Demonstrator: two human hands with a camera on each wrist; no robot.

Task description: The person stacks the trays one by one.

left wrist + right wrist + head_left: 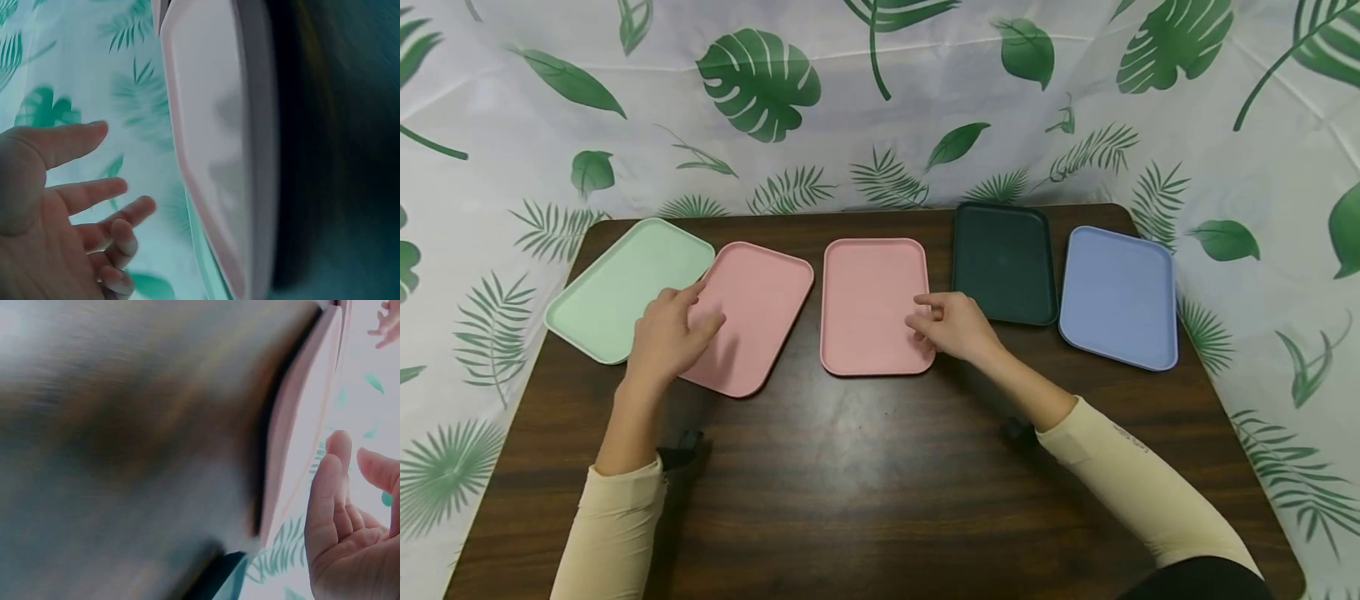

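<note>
My left hand (664,333) hovers over the left edge of a tilted pink tray (758,308), its thumb and fingers spread apart. The left wrist view shows that hand (69,212) holding nothing beside the pink tray (206,106). Over the right rim of a second, straight-set pink tray (872,308) is my right hand (953,325), fingers loosely bent. Nothing lies between its thumb and fingers in the right wrist view, where the hand (356,537) appears beside the pink tray (294,431).
A mint green tray (628,287) lies at the far left, its corner meeting the tilted pink one. To the right lie a dark green tray (1004,265) and a blue tray (1118,296). All are on a brown wooden table (865,483), before a leaf-print cloth (647,92).
</note>
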